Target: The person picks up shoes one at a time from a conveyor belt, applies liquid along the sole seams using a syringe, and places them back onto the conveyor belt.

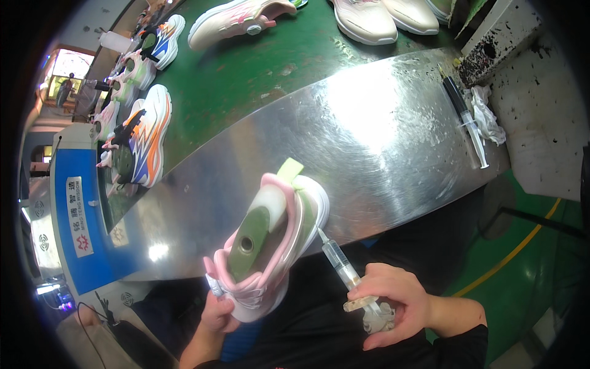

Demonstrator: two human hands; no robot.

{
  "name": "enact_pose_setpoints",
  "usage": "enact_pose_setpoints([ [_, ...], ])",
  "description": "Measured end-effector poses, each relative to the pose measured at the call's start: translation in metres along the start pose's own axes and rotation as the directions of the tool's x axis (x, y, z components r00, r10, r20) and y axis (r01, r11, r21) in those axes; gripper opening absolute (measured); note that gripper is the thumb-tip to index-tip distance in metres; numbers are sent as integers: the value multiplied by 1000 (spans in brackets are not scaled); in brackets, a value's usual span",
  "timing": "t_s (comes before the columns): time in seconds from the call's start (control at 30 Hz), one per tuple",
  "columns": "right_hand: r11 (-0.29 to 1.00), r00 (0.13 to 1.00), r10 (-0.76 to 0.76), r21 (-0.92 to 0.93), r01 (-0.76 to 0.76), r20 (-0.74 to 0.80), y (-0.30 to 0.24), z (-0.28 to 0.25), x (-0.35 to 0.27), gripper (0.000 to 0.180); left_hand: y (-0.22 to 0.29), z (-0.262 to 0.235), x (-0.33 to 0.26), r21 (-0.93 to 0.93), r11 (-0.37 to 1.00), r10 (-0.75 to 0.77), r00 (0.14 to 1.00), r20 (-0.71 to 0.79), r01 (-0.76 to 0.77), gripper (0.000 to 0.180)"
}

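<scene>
My left hand grips a pale pink and white sneaker by its toe end, with the heel pointing away from me. A green shoe last with a round hole fills the shoe's opening, and a light green pull tab stands up at the heel. In my right hand is a clear syringe, its fingers wrapped round the barrel's rear and a crumpled whitish wad. The syringe's tip is at the edge of the white sole near the heel; whether it touches cannot be made out.
A metal plate lies before me beside a green work surface. Beige sneakers stand at the back, and several colourful sneakers line the left. A black-and-clear syringe and crumpled tissue lie right, by a paint-stained panel.
</scene>
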State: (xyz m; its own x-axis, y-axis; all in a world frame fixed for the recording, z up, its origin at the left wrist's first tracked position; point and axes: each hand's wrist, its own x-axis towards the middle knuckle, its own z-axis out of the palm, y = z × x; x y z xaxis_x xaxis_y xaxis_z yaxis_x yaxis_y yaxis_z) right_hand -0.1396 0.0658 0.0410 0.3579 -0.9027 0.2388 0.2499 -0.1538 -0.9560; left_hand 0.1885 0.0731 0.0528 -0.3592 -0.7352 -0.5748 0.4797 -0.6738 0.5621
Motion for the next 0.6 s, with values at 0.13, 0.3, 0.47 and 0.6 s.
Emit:
enact_pose_setpoints([
  [0.13,1000,1000,5,-18,-5,13,-11,3,7,57,-15,7,0,-21,997,-72,997,4,72,85],
  [0.3,998,996,54,-20,-53,70,-25,4,13,61,-31,15,13,-160,980,-98,987,129,118,84],
  [0.47,991,987,131,-52,-127,95,-55,4,16,59,-42,29,30,-305,904,-211,934,290,299,81],
  [0.6,985,979,158,-92,-147,125,-82,-4,9,57,-51,38,49,-367,786,-275,814,512,497,71],
])
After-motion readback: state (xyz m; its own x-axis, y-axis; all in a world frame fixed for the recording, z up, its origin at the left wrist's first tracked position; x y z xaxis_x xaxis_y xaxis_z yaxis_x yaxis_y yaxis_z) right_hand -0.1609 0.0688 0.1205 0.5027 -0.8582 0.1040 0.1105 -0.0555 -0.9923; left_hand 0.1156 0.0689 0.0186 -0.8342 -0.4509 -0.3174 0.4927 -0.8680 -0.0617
